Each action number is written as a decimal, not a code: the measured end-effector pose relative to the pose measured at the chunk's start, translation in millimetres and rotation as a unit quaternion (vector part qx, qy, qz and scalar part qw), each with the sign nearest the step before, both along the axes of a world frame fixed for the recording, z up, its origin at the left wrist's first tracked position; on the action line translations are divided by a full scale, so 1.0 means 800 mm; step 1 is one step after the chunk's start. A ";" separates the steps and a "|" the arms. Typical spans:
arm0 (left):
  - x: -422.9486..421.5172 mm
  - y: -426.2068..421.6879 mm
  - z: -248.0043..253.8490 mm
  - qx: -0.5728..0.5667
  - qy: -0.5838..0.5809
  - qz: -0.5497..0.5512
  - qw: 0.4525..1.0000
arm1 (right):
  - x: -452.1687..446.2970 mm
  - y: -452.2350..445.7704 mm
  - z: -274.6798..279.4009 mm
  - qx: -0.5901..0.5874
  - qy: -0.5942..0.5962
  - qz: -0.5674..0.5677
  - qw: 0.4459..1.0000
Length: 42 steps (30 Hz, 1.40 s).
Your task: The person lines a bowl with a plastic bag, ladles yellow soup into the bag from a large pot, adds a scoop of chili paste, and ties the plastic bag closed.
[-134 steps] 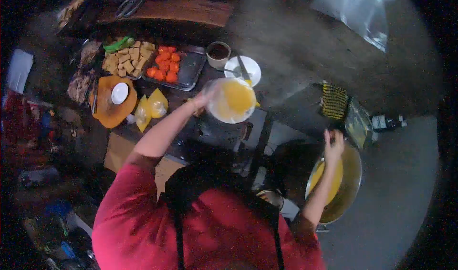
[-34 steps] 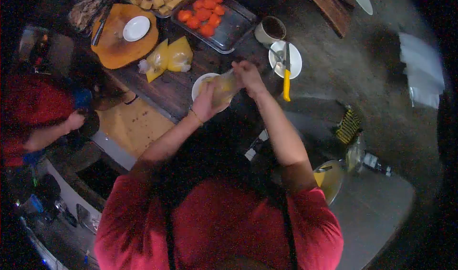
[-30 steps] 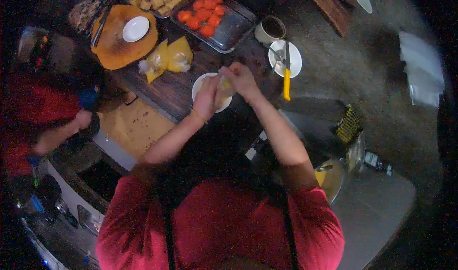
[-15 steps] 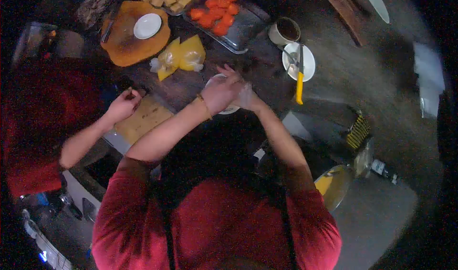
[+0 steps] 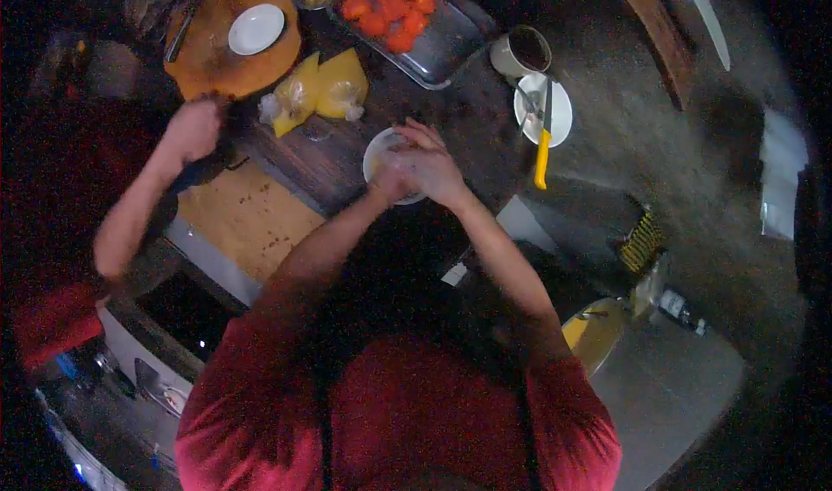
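Pan (image 5: 602, 339) with yellow contents (image 5: 574, 331) near the right elbow; ahead of it, left hand (image 5: 393, 177) and right hand (image 5: 435, 169) overlap over a white bowl (image 5: 373, 151) on the dark counter (image 5: 485, 140) — right one fairly straight-fingered, can't tell if either grips anything. Farther out: two filled yellow bags (image 5: 341, 84) side by side to the left, yellow-handled knife (image 5: 542, 157) resting across a white dish (image 5: 560, 114) to the right, then a cup (image 5: 504, 58) with dark contents (image 5: 529, 47) — and past those, a tray (image 5: 452, 47) with red pieces (image 5: 394, 10) toward its left end.
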<state>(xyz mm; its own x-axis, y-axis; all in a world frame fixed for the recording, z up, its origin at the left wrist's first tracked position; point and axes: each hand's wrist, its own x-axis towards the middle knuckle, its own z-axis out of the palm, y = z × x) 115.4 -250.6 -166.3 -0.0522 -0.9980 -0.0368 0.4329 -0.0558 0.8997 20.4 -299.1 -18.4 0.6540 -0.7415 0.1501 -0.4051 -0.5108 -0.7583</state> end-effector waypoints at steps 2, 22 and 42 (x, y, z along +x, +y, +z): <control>0.007 -0.006 -0.011 -0.028 -0.015 -0.044 0.999 | 0.001 0.001 0.002 -0.021 0.017 0.005 1.000; 0.088 -0.060 0.133 -0.348 -0.468 -0.299 0.755 | -0.079 0.040 -0.023 0.657 -0.343 -0.315 0.593; 0.039 -0.023 0.105 -0.154 -0.216 -0.062 0.962 | -0.005 0.016 0.065 0.309 -0.027 -0.074 0.948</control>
